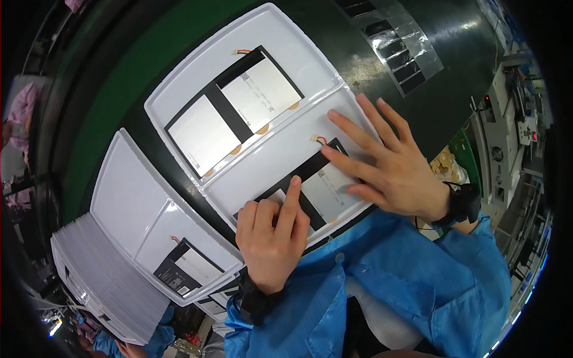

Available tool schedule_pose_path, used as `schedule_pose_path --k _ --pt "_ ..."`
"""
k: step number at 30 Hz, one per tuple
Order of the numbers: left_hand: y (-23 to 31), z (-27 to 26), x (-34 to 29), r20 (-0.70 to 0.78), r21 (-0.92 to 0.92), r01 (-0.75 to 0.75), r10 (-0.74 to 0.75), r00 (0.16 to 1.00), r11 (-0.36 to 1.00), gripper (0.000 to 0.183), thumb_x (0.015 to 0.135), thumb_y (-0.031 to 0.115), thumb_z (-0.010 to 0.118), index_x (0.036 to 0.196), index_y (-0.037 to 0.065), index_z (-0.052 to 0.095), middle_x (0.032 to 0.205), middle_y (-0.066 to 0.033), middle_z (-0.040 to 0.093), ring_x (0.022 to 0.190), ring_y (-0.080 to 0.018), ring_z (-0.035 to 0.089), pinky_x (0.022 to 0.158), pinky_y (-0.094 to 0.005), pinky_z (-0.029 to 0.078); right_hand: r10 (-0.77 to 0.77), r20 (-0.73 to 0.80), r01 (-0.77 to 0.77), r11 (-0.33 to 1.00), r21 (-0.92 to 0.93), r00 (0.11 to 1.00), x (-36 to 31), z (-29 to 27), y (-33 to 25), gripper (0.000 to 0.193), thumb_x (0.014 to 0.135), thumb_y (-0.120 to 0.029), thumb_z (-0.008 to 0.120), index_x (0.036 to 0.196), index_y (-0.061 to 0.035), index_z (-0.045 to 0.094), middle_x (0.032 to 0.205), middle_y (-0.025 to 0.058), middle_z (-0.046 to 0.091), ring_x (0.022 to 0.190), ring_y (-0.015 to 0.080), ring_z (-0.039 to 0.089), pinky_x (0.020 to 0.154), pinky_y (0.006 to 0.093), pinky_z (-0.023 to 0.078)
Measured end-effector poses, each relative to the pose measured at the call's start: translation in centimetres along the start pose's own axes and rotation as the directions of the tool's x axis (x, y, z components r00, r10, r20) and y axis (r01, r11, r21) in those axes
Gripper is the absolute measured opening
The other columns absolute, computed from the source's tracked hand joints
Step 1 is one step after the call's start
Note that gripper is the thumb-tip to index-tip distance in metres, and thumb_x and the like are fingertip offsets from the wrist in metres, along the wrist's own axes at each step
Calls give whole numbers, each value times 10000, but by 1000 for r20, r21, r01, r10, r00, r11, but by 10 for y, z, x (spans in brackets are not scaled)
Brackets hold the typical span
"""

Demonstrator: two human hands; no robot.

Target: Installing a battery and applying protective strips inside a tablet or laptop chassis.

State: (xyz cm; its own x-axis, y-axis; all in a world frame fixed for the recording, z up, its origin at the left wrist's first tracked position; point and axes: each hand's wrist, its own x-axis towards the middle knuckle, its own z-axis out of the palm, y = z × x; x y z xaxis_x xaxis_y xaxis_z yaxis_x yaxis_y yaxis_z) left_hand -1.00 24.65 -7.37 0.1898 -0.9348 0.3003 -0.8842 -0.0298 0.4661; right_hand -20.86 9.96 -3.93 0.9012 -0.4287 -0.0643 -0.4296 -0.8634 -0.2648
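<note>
1. We see the left hand [273, 232] with its index finger pressed on the flat battery pack [319, 188], other fingers curled.
2. The right hand [391, 164] lies spread on the pack's right half.
3. The pack sits in the white tray [197, 77]'s near compartment.

A white two-compartment tray [179, 95] lies on the dark green counter [334, 48]; each compartment holds a flat battery pack with a black centre strip, the far one [236, 110] untouched. The left hand [271, 238] presses its extended index finger onto the near battery pack [325, 191], while the right hand [388, 164] rests flat with fingers spread on the same pack. A second white tray [128, 203] sits to the left atop a stack of trays [89, 280], holding one smaller pack [185, 268].
</note>
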Motion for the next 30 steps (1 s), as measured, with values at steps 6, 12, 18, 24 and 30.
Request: schedule_pose_path --k 6,12,18,24,30 --pt "-7 -2 -11 -117 -85 94 -104 988 992 418 745 -5 744 1150 87 784 809 -52 595 750 -223 571 670 -342 473 -24 -224 61 985 160 974 -12 12 28 561 887 -164 715 1401 8 569 1584 189 443 1489 432 373 1189 498 354" --pt "-22 -40 -12 -228 190 319 -274 934 929 498 858 136 721 1328 -9 641 1312 -226 559 1203 -406 527 997 -485 425 208 -335 -78 928 363 919 -2 5 32 633 881 -138 708 1459 32 513 1589 209 432 1498 403 371 1209 483 322" --pt "-24 -29 -26 -45 167 381 -379 924 909 477 1019 149 566 1436 -78 523 1634 -256 317 1531 -470 217 1226 -580 191 207 -318 -58 905 421 925 9 20 35 547 940 31 555 1481 54 480 1606 184 421 1527 381 327 1237 456 276" --pt "-23 -34 -32 -87 57 429 -424 902 901 454 1039 122 510 1444 -83 521 1640 -228 337 1541 -447 222 1240 -546 190 243 -385 25 818 575 890 8 7 18 575 905 54 516 1480 37 500 1583 209 452 1519 365 358 1240 428 264" --pt "-23 -50 -28 -188 -532 379 -543 819 757 459 1048 100 558 1487 -26 508 1412 -164 617 1290 -262 565 1125 -371 394 400 -279 162 301 940 873 11 -9 20 694 950 -152 625 1557 64 367 1571 212 460 1426 284 479 1194 376 350"
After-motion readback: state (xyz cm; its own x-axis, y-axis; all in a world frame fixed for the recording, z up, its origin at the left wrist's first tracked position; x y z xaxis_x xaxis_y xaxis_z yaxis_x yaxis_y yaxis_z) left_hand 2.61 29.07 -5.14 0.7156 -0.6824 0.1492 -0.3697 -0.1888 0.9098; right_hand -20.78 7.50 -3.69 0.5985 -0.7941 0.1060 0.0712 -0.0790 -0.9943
